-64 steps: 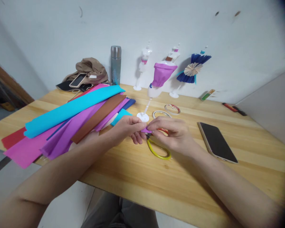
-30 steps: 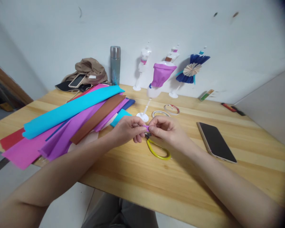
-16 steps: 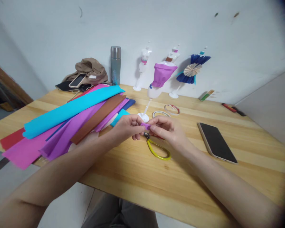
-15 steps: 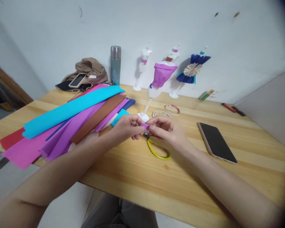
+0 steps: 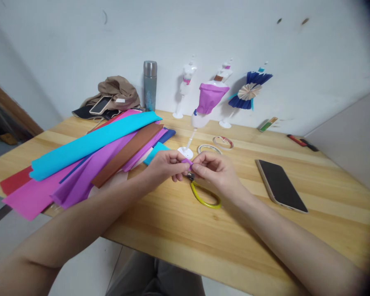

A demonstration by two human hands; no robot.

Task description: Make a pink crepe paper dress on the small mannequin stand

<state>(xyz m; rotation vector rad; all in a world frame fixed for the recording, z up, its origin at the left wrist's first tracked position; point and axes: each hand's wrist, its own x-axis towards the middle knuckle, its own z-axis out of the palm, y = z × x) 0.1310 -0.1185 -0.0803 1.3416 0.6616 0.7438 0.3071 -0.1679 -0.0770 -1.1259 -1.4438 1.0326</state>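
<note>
Between my two hands is a small piece of purple crepe paper [image 5: 187, 163], mostly covered by the fingers. My left hand [image 5: 169, 165] pinches one side of it, and my right hand [image 5: 215, 169] pinches the other, the fingertips almost touching. Under the hands lie scissors with yellow handles [image 5: 203, 201], their blades largely hidden. Just beyond stands a small white dress form [image 5: 200, 120] on a round base, tilted in view, its bodice wrapped in purple paper [image 5: 212, 98].
Folded sheets of coloured crepe paper [image 5: 95, 144] are heaped at left. Two tape rolls [image 5: 223, 142] lie behind my right hand, a phone [image 5: 282, 185] at right. Along the wall stand a flask [image 5: 150, 86], another white form [image 5: 188, 78] and one dressed in dark blue paper [image 5: 249, 90].
My fingers have shifted slightly on the purple paper, which now shows at a different angle between them. Everything else stays where it was.
</note>
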